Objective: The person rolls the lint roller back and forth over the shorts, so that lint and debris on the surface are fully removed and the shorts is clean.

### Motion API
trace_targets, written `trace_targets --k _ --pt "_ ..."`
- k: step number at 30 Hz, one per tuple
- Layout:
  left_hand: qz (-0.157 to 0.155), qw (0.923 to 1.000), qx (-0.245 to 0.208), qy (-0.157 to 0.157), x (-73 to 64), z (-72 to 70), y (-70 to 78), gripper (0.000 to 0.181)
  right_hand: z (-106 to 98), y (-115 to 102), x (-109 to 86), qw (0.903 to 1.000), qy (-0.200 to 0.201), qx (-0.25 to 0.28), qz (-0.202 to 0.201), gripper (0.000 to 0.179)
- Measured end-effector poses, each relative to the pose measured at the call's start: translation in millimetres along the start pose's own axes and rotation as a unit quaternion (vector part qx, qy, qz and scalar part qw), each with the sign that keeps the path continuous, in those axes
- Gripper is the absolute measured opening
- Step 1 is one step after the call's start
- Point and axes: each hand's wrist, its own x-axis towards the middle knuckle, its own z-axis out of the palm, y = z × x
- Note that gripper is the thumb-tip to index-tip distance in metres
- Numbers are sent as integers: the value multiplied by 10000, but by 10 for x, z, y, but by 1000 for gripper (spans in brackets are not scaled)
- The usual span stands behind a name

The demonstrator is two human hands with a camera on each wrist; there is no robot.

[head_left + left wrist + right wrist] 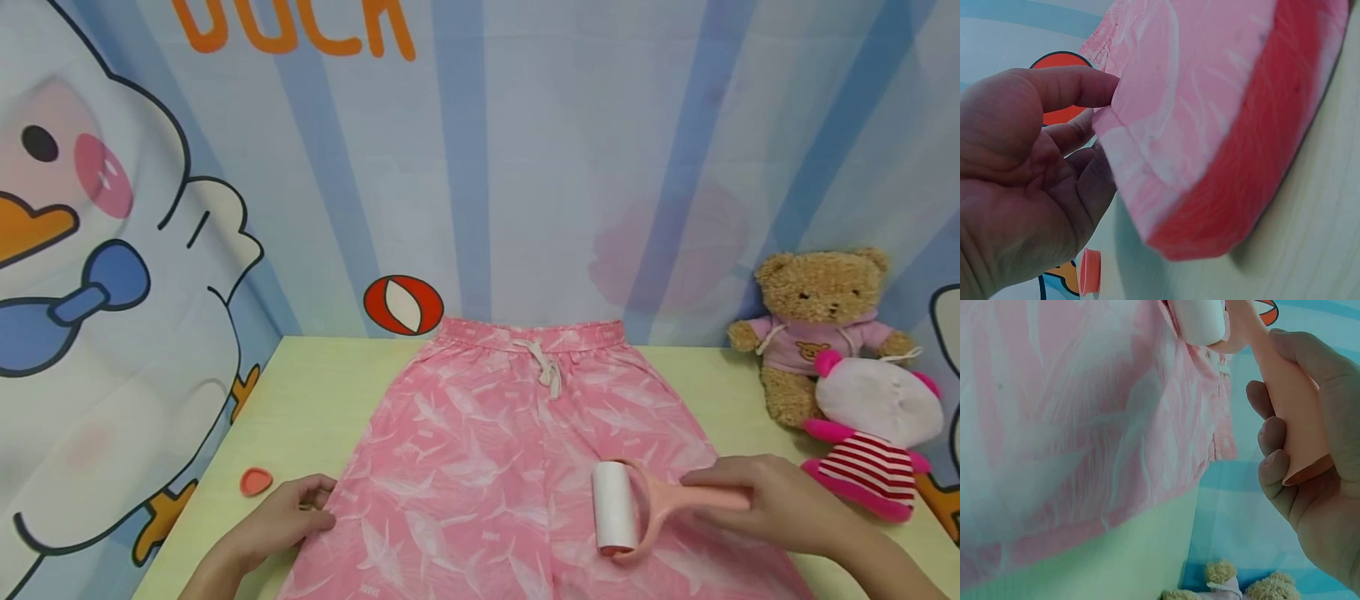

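Note:
Pink pants [465, 450] with a white print and a drawstring [551, 375] lie spread on the table, waistband toward the back wall. My left hand [281, 517] pinches their left side edge between thumb and fingers; in the left wrist view the hand [1035, 162] lifts the cloth [1179, 94] a little, and the leg opening shows. My right hand [780, 504] grips the peach handle of a lint roller [617, 508]. Its white roll lies against the right leg of the pants. In the right wrist view, fingers [1275, 434] curl around the handle [1297, 412].
A small coral round cap [256, 481] lies on the pale yellow table [300, 383] left of the pants. At the right sit a brown teddy bear [821, 292] in a pink hoodie and a white-headed plush doll [873, 408]. A cartoon-printed cloth [525, 167] hangs behind.

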Motion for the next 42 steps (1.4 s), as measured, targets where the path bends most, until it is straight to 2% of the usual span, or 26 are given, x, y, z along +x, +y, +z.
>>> trace_targets --k 5,11,18,23,27,32,37,42 --pt "-88 9999 31 42 1 8 7 39 -163 45 -84 9980 -390 170 473 24" --pt "-160 9998 70 86 8 16 4 39 -284 112 -199 9974 -220 -483 490 22" --pt "-154 9998 84 72 -2 16 14 39 -429 183 -315 9919 -417 -886 814 25" --pt "-192 9998 87 63 -5 15 19 39 -533 212 -391 9841 -621 -1149 1203 26" --pt "-187 9998 90 57 -5 16 23 40 -607 222 -428 9735 -749 -1529 1527 28" --pt "-206 9998 65 48 -7 19 32 40 -675 266 -490 9636 -792 -2000 1589 28" --pt "-203 9998 34 23 1 16 26 41 -716 338 -584 9579 -566 -2316 1598 34" --pt "-203 9998 29 -13 17 8 13 40 -773 385 -623 9572 -648 -2234 1719 42"
